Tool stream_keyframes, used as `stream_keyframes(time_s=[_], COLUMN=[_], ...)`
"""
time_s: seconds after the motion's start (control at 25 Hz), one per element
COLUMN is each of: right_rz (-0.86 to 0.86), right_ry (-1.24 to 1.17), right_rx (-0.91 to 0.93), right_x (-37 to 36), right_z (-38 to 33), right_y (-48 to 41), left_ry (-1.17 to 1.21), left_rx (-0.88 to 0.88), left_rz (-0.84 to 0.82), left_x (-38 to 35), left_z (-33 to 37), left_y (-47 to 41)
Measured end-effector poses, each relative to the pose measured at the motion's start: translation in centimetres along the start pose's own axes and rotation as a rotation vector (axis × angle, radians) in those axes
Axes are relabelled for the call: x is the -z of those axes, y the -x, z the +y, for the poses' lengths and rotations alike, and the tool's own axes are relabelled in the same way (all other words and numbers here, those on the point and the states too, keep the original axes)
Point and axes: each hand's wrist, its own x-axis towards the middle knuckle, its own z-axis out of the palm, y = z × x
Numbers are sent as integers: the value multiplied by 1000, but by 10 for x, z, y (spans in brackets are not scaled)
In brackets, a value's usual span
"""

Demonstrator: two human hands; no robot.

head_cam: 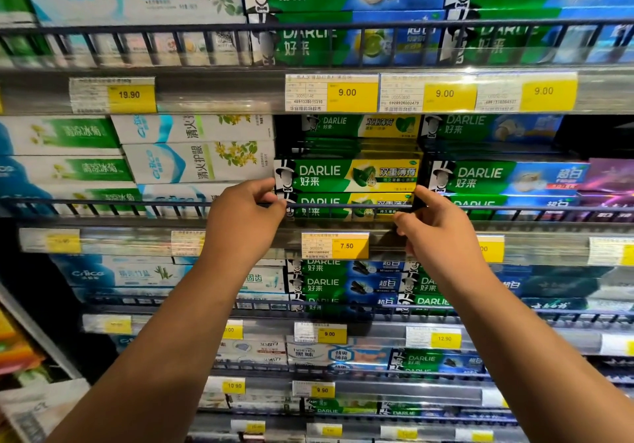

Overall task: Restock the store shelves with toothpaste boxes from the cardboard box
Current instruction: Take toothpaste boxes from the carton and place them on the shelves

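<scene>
Where it lies atop a matching box behind the shelf's wire rail, the green-and-yellow toothpaste box is pinched at its ends by both hands, the left hand and the right hand.

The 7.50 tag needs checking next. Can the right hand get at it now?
Probably yes. The tag sits on the rail's front, outside the wire fence, just below-left of the right hand, nothing between. That hand grips a Darlie box, though, and must let go first.
</scene>
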Motion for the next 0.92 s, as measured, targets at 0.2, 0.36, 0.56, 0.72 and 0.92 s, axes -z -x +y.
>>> stream_keyframes(time_s=[0.2,0.36,0.56,0.72,0.92], right_rz=[-9,39,179,282,336], right_ry=[-18,19,139,270,343], right_rx=[-28,20,113,190,228], right_x=[3,12,36,71,130], right_z=[1,1,2,11,34], right_y=[1,4,6,2,-7], left_ry=[4,6,166,184,188], left_rx=[-1,-111,-258,-320,-236], left_rz=[0,48,-137,-252,-258], left_x=[0,-3,-24,-58,-105], left_z=[-2,12,50,82,116], left_y=[2,13,36,43,52])
